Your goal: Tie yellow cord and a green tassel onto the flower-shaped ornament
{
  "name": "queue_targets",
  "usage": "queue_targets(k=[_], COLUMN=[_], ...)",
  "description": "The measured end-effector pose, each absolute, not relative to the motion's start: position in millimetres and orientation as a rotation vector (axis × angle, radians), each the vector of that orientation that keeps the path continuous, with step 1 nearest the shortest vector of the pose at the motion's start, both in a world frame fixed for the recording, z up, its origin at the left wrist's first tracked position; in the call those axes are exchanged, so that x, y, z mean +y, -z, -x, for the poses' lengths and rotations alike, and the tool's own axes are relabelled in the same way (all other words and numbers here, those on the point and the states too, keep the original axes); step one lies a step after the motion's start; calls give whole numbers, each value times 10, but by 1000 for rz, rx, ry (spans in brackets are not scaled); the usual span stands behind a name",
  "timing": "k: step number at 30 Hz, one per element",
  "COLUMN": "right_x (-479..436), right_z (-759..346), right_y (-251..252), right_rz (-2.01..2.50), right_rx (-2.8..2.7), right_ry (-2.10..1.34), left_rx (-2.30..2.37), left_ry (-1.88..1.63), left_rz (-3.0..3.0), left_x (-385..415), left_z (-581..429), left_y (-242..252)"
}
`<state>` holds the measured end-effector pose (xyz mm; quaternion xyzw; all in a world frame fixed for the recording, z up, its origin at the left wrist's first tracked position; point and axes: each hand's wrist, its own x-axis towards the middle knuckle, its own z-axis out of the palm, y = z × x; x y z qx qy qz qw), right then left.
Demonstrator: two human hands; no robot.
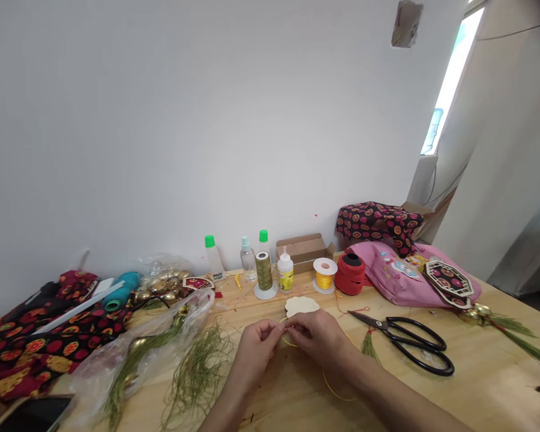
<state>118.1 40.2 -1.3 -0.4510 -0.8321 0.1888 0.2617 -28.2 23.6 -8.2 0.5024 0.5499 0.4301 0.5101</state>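
Fingertips of my left hand (261, 343) and my right hand (317, 336) meet in a pinch over the front middle of the table. Both are closed on a thin yellow cord (335, 391), which loops below them and trails under my right forearm. Just beyond the fingers is a pale scalloped wooden piece (302, 305), its near edge hidden by my right hand. Whether the fingers touch it I cannot tell. To the right lie a small green tassel (369, 348) with a red top and black-handled scissors (407, 339), blades pointing left.
Behind the hands stand a glue bottle (285, 273), an olive thread spool (264, 276), a yellow cord spool (324, 276) and a red thread cone (350, 275). Loose green threads (198, 366) and a plastic bag (117, 354) lie left. A pink bag (387, 273) rests at right.
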Motion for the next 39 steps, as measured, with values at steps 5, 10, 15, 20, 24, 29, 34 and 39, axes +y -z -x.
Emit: queue_targets(k=[5, 10, 15, 20, 24, 29, 34, 39], right_x=[390, 375, 372, 374, 377, 416, 446, 325], right_z=[-1190, -1180, -1185, -1201, -1215, -1196, -1249, -1585], right_y=[35, 31, -3, -35, -52, 8, -102, -561], right_rz=[1252, 1262, 1251, 1324, 1218, 1174, 1075, 704], right_rx=[-2264, -2284, -2286, -2241, -2290, -2135, -1772, -1567], right_ry=[-469, -414, -412, -461, -472, -539, -1283, -1601], left_rx=[1307, 1350, 1242, 1249, 1234, 1257, 1280, 1239], left_ry=[-1051, -1096, -1115, -1206, -1213, -1190, -1187, -1172], left_rz=[-1180, -1175, -1265, -1302, -1350, -1314, -1200, -1115], left_x=[249, 228, 250, 253, 225, 235, 264, 278], left_z=[289, 292, 309, 307, 289, 284, 298, 324], left_y=[37, 15, 74, 84, 42, 48, 82, 116])
